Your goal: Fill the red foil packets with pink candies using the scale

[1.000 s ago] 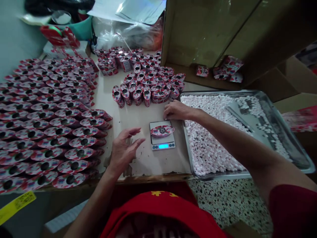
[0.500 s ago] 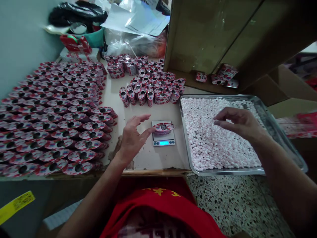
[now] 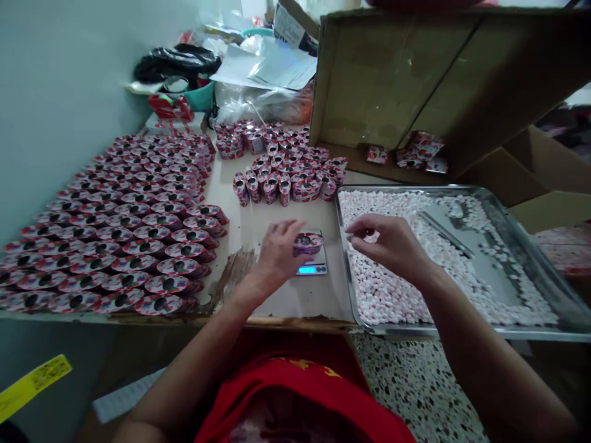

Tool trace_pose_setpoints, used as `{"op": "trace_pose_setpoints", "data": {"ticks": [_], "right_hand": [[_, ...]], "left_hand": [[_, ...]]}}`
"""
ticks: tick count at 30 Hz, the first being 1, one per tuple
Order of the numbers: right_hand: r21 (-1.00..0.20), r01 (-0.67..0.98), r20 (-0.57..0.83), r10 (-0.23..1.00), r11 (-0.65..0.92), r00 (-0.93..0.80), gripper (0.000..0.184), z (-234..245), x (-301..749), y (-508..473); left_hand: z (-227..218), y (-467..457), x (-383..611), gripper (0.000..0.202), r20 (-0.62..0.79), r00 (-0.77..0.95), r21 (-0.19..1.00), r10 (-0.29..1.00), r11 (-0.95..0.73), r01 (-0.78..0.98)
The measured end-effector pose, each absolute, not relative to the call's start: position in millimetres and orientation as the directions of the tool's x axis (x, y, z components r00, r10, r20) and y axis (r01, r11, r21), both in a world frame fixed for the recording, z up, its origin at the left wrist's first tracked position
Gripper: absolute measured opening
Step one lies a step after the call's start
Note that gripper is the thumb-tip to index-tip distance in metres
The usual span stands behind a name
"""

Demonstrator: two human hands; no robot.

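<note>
A small red-and-white printed oval packet [image 3: 309, 242] with a dark round hole in its top is over a small digital scale [image 3: 322, 261], whose display glows blue. Round the packet's left end curls my left hand [image 3: 279, 249], fingers behind it and thumb in front; the fingertips are blurred. My right hand [image 3: 388, 237] hovers over the left side of a metal tray [image 3: 345, 264], its thumb and fingers drawn together in a pinch. Whatever is in the pinch is too small to make out. Small whitish-pink pellets [image 3: 392, 289] cover much of the tray.
Rows of similar packets [image 3: 124, 246] fill the table's left side, and a smaller group [image 3: 290, 166] stands behind the scale. A thin metal strip [image 3: 446, 234] lies in the tray. At the back right stands a cardboard box [image 3: 364, 92] with several packets [image 3: 420, 147].
My left hand has moved right and closed round the packet, which sits further left over the scale. My right hand has moved left across the tray, uncovering the metal strip. The view has shifted slightly.
</note>
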State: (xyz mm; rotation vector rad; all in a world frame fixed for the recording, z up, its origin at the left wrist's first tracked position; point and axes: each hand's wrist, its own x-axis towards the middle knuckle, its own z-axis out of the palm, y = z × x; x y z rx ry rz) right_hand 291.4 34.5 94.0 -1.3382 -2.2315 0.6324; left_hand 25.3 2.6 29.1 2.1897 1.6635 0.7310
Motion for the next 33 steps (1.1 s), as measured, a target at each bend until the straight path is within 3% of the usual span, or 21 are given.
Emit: {"op": "trace_pose_setpoints", "data": {"ticks": [3,5,6,8,10,12,15,18,22,28,33], "right_hand": [[-0.145,0.920,0.008,0.930,0.365,-0.368,0.018,87,299,45],[0.011,0.941,-0.019,0.941,0.338,-0.338,0.024,81,303,52],[-0.007,0.932,-0.001,0.932,0.362,-0.362,0.026,78,300,56],[-0.155,0.874,0.094,0.888,0.460,-0.451,0.026,76,275,68],[-0.300,0.773,0.227,0.829,0.559,-0.511,0.022,77,228,87],[-0.366,0.675,0.305,0.768,0.640,-0.563,0.025,80,165,110],[-0.297,0.669,0.282,0.732,0.681,-0.620,0.031,80,71,147],[-0.153,0.739,0.143,0.755,0.656,-0.640,0.033,72,5,169],[-0.107,0.788,0.088,0.795,0.607,-0.600,0.034,59,-32,171],[-0.127,0.807,0.027,0.816,0.576,-0.578,0.028,88,5,144],[-0.198,0.697,-0.034,0.706,0.689,-0.707,0.024,113,121,95]], "left_hand": [[37,20,21,0.034,0.101,0.342,0.515,0.934,-0.343,0.785],[51,38,-5,0.025,0.139,0.291,0.492,0.946,-0.322,0.809],[61,49,-26,0.024,0.193,0.222,0.459,0.956,-0.288,0.841],[81,75,-77,0.024,0.299,0.050,0.382,0.953,-0.167,0.909],[98,101,-130,0.037,0.277,-0.109,0.367,0.954,0.000,0.930],[105,125,-174,0.047,0.185,-0.151,0.391,0.971,0.068,0.918],[94,148,-211,0.051,0.073,-0.091,0.450,0.993,0.049,0.892],[70,158,-223,0.049,0.055,0.016,0.472,0.998,-0.040,0.881],[48,156,-230,0.048,-0.022,0.167,0.473,0.986,-0.137,0.871],[39,143,-233,0.056,-0.132,0.354,0.466,0.926,-0.257,0.846],[47,129,-220,0.071,-0.114,0.359,0.248,0.926,-0.323,0.913]]}}
